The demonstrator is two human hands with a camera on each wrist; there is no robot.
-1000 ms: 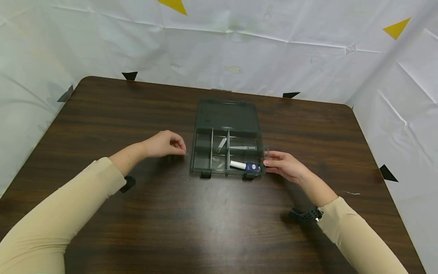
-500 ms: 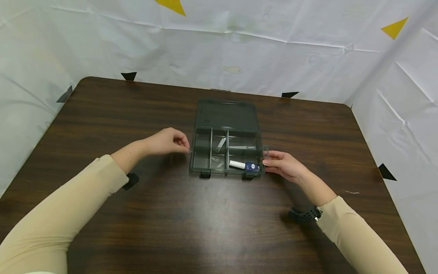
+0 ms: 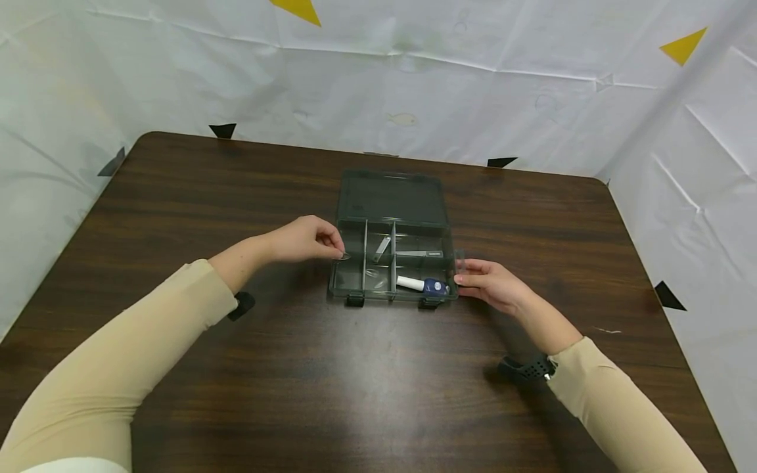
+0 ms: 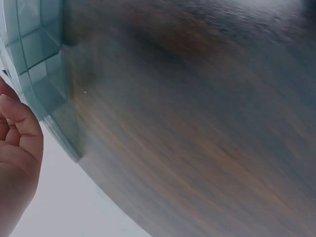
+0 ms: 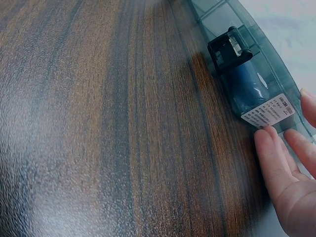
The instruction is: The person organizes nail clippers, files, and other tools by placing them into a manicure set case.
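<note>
Left hand [image 3: 304, 238]: pinches a small clear piece [image 3: 345, 256], possibly a divider, over the organizer box's [image 3: 393, 263] left compartment.
Right hand [image 3: 489, 284]: fingers straight, steadying the box's right wall.
Advice: lower it straight; keep bracing against the tabletop [image 3: 378, 368].

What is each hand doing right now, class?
Left hand: pinches a small clear item over the organizer box.
Right hand: open, fingers touching the box's right side.

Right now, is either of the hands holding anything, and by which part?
The left hand pinches a small object at its fingertips; what part cannot be told. The right hand only touches the organizer box at its right side.
</note>
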